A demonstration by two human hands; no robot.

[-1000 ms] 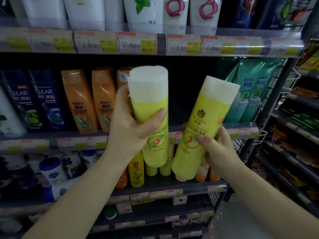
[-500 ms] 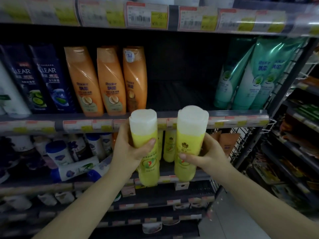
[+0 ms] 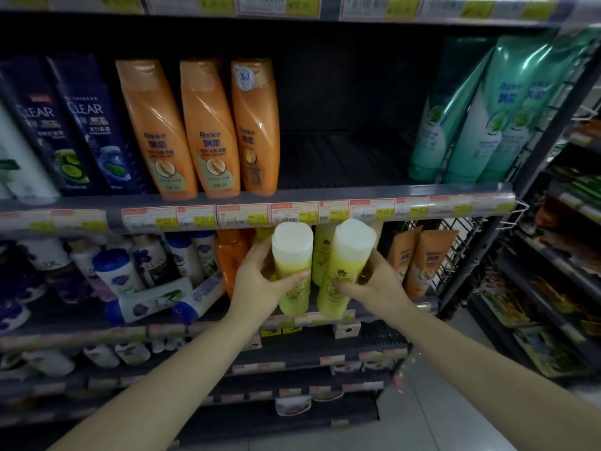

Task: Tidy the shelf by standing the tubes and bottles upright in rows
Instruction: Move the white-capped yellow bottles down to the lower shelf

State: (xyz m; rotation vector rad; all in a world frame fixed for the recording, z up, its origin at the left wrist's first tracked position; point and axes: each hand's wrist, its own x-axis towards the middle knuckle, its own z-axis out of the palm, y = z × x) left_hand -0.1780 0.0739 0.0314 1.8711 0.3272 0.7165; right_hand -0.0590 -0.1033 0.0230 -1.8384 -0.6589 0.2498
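Observation:
I hold two yellow bottles with white caps upright, side by side, in front of the lower shelf. My left hand [image 3: 260,281] grips the left yellow bottle [image 3: 292,255] around its middle. My right hand [image 3: 370,284] grips the right yellow bottle [image 3: 351,252] the same way. Their bases hang at the front lip of the lower shelf [image 3: 390,309]. More yellow bottles [image 3: 322,252] stand behind them. To the left, white and blue tubes [image 3: 153,301] lie toppled on that shelf.
On the shelf above, orange bottles [image 3: 208,131] and dark blue bottles [image 3: 87,125] stand at the left, teal pouches [image 3: 481,125] lean at the right, with a dark gap [image 3: 344,151] between. Orange tubes [image 3: 419,258] stand right of my hands. A second rack [image 3: 559,255] flanks the aisle.
Both hands have lowered the two yellow bottles from in front of the middle shelf down to the lower shelf and brought them upright and parallel. The view tilted downward.

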